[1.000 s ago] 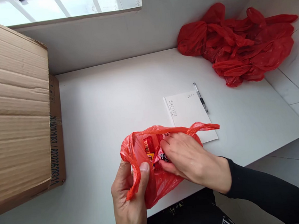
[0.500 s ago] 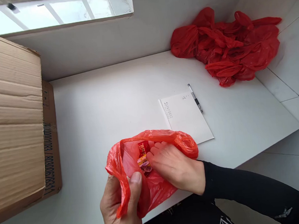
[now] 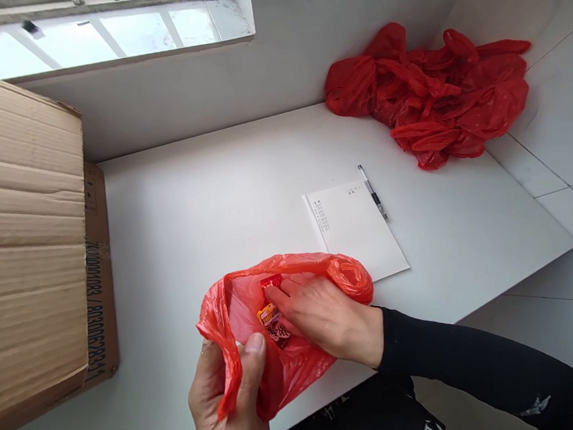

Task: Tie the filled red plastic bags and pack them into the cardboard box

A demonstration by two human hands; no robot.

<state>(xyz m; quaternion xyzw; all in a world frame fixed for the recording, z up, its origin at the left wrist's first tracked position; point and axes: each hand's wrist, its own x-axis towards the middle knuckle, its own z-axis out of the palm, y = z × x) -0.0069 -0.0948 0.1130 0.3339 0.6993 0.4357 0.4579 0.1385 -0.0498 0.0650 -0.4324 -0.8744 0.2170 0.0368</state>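
Close to the table's front edge, a thin red plastic bag is held with its mouth apart. My left hand pinches the left rim, thumb inside and fingers outside. Small wrapped snack packets lie within: a red one towards the back, a yellow-and-pink one in front of it, and a dark printed wrapper lower down. My right hand reaches into the bag from the right, its fingers apart and the index fingertip at the red packet. Its thumb side is partly hidden.
A handwritten notebook lies behind the bag, a black pen along its right edge. Crumpled red plastic bags are heaped in the back right corner. A tall cardboard box stands at the left on the white table.
My right hand's fingers have uncurled and stretched left to the red packet, covering part of it. The yellow-and-pink packet has shifted slightly. My left hand keeps its grip on the rim.
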